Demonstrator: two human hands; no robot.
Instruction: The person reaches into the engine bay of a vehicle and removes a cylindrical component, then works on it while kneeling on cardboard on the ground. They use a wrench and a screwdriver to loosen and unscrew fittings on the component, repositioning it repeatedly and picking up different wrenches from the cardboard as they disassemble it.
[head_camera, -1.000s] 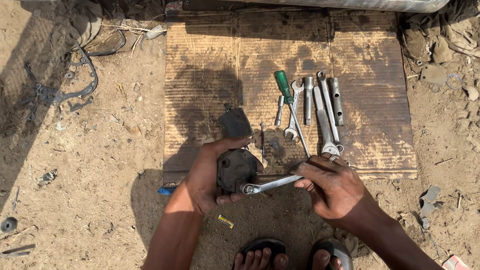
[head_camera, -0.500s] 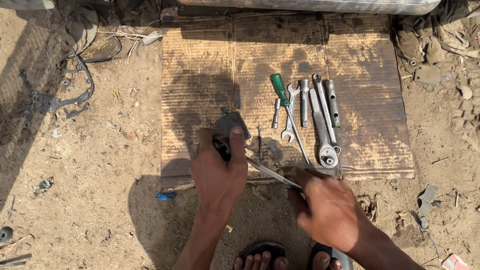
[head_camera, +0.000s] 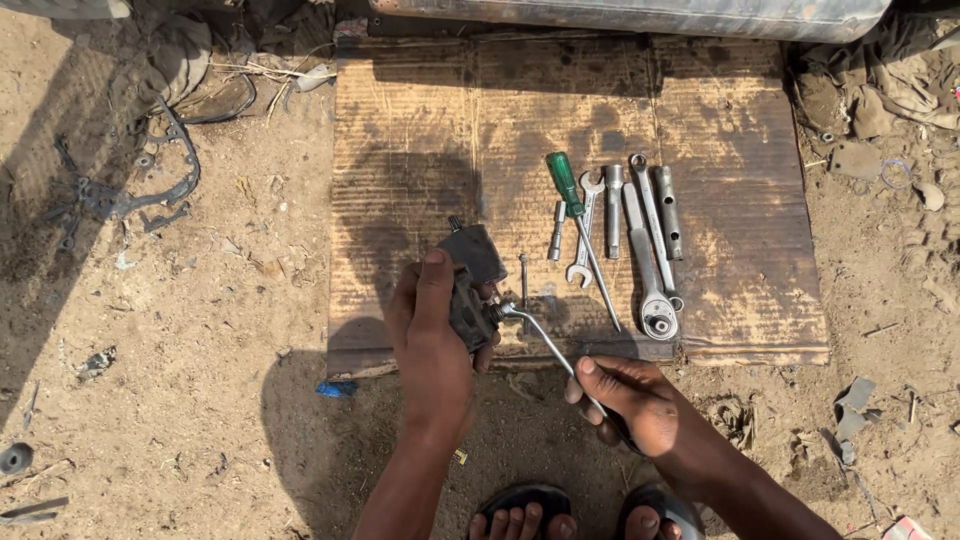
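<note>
My left hand (head_camera: 432, 335) grips a dark grey metal engine part (head_camera: 470, 275) and holds it upright over the front edge of a sheet of cardboard (head_camera: 420, 150). My right hand (head_camera: 622, 400) is closed on the handle of a slim silver wrench (head_camera: 540, 335). The wrench's head sits on a fitting on the part's right side, and its handle slants down to the right. A loose bolt (head_camera: 523, 278) lies on the cardboard just right of the part.
A green-handled screwdriver (head_camera: 572, 205), several spanners and a ratchet (head_camera: 655, 310) lie in a row on the cardboard's right half. A dark gasket (head_camera: 130, 195) rests on the dirt at left. My sandalled feet (head_camera: 560, 515) are at the bottom edge.
The wrench handle has swung from lying nearly level to slanting down toward my right hand. My left hand turned the part upright and shifted its grip.
</note>
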